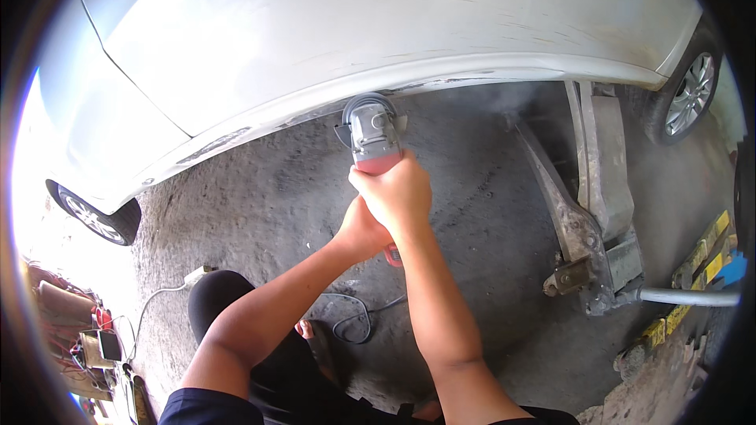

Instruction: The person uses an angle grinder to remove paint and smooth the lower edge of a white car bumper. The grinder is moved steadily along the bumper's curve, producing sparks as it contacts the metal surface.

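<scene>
An angle grinder [376, 132] with a grey head, a dark disc and a red body is held out in front of me. My right hand [400, 193] wraps round the red body just behind the head. Below it, my left hand [364, 230] is closed round the rear of the body, partly hidden by the right hand and forearm. The disc is at the lower sill [315, 109] of a white car [315, 16]; whether it touches is hidden by the grinder's head. Scraped, dark patches show along the sill, and scratches mark the panel above.
A metal floor jack [602, 181] stands under the car to the right, with dust hanging beside it. Black cable [366, 323] loops over the rough floor [228, 205] near my foot. Yellow-and-black bars [701, 252] lie at right; wires and boxes [90, 338] crowd the lower left.
</scene>
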